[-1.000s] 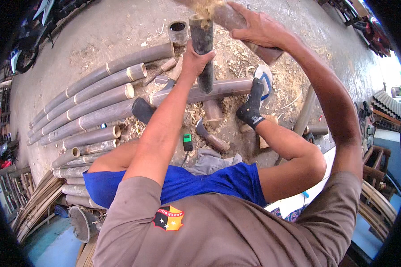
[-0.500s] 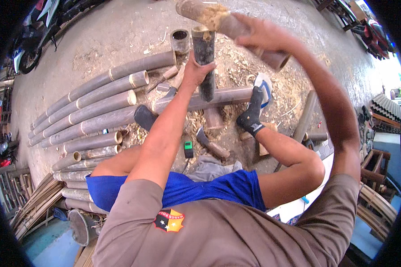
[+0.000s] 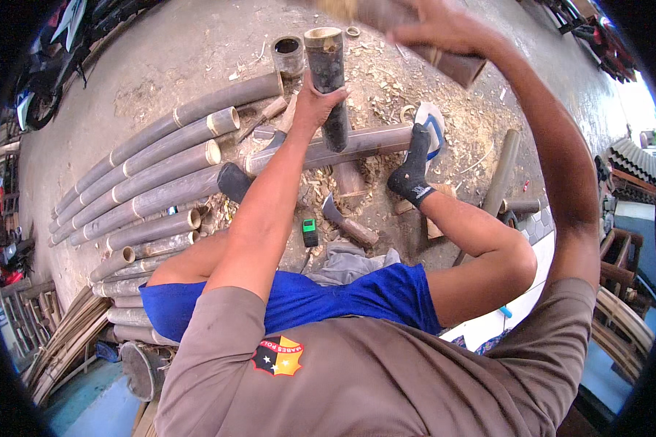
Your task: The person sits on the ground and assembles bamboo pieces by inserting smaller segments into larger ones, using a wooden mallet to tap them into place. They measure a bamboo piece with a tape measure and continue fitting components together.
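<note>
My left hand (image 3: 318, 105) is closed around an upright dark bamboo tube (image 3: 325, 58), whose lower end meets a bamboo pole (image 3: 379, 140) lying crosswise on the floor. Pale cut rim shows at the tube's top. Raised at the upper edge, my right hand (image 3: 448, 33) grips a thick brown club (image 3: 455, 64) with a pale, frayed patch; it is blurred and partly out of view. The club is up and to the right of the tube, apart from it. A short hollow bamboo piece (image 3: 289, 58) stands just left of the tube.
Several long bamboo poles (image 3: 168, 156) lie side by side at the left. Between my legs are a short-handled blade (image 3: 348, 224), a black-and-green tape measure (image 3: 310, 231) and a grey cloth (image 3: 350, 264). Wood shavings (image 3: 474, 116) litter the floor near my socked foot (image 3: 415, 167).
My right hand has lifted the club upward, away from the tube's top. The left hand still holds the tube; the view has shifted slightly.
</note>
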Tool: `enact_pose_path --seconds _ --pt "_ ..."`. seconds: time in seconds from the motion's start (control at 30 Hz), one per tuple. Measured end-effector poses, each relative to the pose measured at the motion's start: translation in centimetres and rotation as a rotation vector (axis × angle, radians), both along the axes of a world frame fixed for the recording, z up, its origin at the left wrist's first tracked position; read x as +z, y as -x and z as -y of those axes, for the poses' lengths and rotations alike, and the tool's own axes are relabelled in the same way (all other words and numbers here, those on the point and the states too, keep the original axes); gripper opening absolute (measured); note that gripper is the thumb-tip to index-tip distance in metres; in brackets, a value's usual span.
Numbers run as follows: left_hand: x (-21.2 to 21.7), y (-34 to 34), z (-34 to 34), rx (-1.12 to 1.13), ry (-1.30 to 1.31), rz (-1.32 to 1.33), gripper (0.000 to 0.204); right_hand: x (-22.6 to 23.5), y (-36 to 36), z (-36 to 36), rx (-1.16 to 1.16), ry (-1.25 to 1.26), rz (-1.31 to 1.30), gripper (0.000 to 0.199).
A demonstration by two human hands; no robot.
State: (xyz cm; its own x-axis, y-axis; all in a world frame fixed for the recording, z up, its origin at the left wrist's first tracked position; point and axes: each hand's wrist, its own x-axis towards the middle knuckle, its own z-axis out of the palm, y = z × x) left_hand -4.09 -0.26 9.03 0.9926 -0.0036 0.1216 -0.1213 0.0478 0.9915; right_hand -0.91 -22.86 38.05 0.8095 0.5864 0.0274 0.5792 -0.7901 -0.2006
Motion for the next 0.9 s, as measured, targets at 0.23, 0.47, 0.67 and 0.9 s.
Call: enact_pose_path --seconds 0.23,0.47,0.67,0.9 --pt "-1.0 -0.9 0.6 0.027 -0.065 -0.019 0.07 -5.0 0.1 0.8 -0.2 -0.14 0.035 0.09" --pt "-0.1 -0.2 0.6 -0.014 0.018 -0.033 0.072 -1.6 -0.7 1.1 -0.159 -0.308 0.001 0.092" --pt "-0.1 0.0 -0.4 -0.017 0.056 -0.032 0.067 -2.6 2.4 -0.2 -0.124 0.072 -0.032 0.089" --pt "-0.2 0.1 1.5 -0.023 0.06 -0.019 0.068 -4.9 2.4 1.4 -0.289 -0.306 0.099 0.087"
